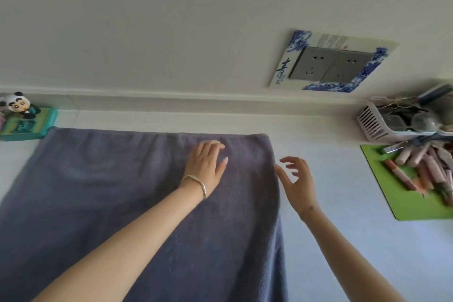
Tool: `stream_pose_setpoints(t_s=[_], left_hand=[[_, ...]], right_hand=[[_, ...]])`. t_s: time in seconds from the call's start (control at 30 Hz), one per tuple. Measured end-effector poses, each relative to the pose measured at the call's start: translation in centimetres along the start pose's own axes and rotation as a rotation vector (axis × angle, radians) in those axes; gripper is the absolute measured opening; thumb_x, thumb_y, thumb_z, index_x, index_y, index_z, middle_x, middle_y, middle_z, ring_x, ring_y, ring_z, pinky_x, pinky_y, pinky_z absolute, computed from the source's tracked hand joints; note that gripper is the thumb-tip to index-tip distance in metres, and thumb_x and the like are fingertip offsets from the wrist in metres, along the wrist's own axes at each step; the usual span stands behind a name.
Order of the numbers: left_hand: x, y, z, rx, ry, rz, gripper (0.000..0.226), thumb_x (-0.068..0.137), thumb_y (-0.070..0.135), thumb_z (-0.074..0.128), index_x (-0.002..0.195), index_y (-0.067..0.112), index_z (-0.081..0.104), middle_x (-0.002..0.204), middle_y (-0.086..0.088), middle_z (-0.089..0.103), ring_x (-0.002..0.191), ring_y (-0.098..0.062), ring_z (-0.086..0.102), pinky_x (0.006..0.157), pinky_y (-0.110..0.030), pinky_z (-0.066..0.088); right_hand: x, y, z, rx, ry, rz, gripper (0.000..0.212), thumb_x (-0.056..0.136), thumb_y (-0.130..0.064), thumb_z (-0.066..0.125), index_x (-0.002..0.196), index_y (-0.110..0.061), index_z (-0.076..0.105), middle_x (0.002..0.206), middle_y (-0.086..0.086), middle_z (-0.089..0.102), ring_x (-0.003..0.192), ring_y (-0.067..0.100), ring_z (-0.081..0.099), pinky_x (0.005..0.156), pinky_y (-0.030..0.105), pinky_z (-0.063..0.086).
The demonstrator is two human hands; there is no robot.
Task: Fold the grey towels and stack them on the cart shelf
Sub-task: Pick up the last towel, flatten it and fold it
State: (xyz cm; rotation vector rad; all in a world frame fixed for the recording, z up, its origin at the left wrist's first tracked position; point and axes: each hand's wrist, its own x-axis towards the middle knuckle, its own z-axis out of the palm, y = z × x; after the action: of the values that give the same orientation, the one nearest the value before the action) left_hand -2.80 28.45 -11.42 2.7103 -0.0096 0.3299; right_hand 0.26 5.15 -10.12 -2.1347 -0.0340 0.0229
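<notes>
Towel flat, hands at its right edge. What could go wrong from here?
Towel far-left corner lies by the box under the panda; a tug may topple it.
Right hand hovers open off the edge; a late grip while the left hand presses may skew the fold.
Pens lie nearby right; a sweep may scatter them.

Soft even daylight – faint shadows, slight blur, wide-angle edge distortion.

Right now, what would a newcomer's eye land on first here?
The grey towel spread flat across the pale table, filling the lower left and centre, with the left hand pressed flat near its far right corner. The right hand hovers open at the towel's right edge. Next, the blue-and-white framed double socket on the wall, upper right.
</notes>
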Motion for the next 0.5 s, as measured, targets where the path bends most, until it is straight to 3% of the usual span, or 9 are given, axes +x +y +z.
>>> stream_pose_setpoints(t_s=[0.17, 0.3, 0.43, 0.5], left_hand=[[-9.6, 4.6, 1.3, -0.033, -0.150, 0.218, 0.040, 0.093, 0.040, 0.033, 0.121, 0.025, 0.057, 0.123, 0.002, 0.058, 0.116, -0.022, 0.051, 0.105, -0.036, 0.033], [-15.3, 5.5, 1.5, 0.006, -0.247, 0.256, 0.040, 0.098, 0.043, 0.023, 0.121, 0.033, 0.055, 0.123, 0.004, 0.059, 0.116, -0.020, 0.051, 0.103, -0.046, 0.041], [-17.6, 4.6, 1.4, 0.074, -0.318, 0.225, 0.049, 0.100, 0.045, 0.008, 0.119, 0.033, 0.052, 0.130, 0.001, 0.057, 0.120, -0.024, 0.052, 0.105, -0.050, 0.026], [-17.8, 4.4, 1.2, 0.094, -0.331, 0.229, 0.049, 0.100, 0.045, 0.008, 0.119, 0.031, 0.050, 0.132, 0.001, 0.056, 0.123, -0.025, 0.049, 0.103, -0.049, 0.024]], right_hand=[[-10.3, 0.6, -2.3, 0.052, 0.048, 0.121, 0.010, 0.087, -0.018, 0.065, 0.085, -0.027, 0.062, 0.098, -0.005, 0.064, 0.079, 0.000, 0.061, 0.066, 0.011, 0.045], [-17.8, 1.1, -3.3, 0.010, -0.006, 0.132, 0.011, 0.089, -0.026, 0.061, 0.084, -0.032, 0.068, 0.094, -0.018, 0.063, 0.087, 0.003, 0.059, 0.071, 0.011, 0.044], [-23.2, 1.9, -3.2, -0.321, -0.270, -0.015, 0.048, 0.090, -0.063, 0.021, 0.103, -0.044, 0.064, 0.119, -0.038, 0.035, 0.115, -0.012, 0.032, 0.096, 0.008, 0.021], [-24.3, 2.9, -3.6, -0.507, -0.323, -0.055, 0.070, 0.083, -0.073, 0.000, 0.114, -0.045, 0.055, 0.127, -0.034, 0.025, 0.120, -0.010, 0.017, 0.102, 0.011, 0.008]])
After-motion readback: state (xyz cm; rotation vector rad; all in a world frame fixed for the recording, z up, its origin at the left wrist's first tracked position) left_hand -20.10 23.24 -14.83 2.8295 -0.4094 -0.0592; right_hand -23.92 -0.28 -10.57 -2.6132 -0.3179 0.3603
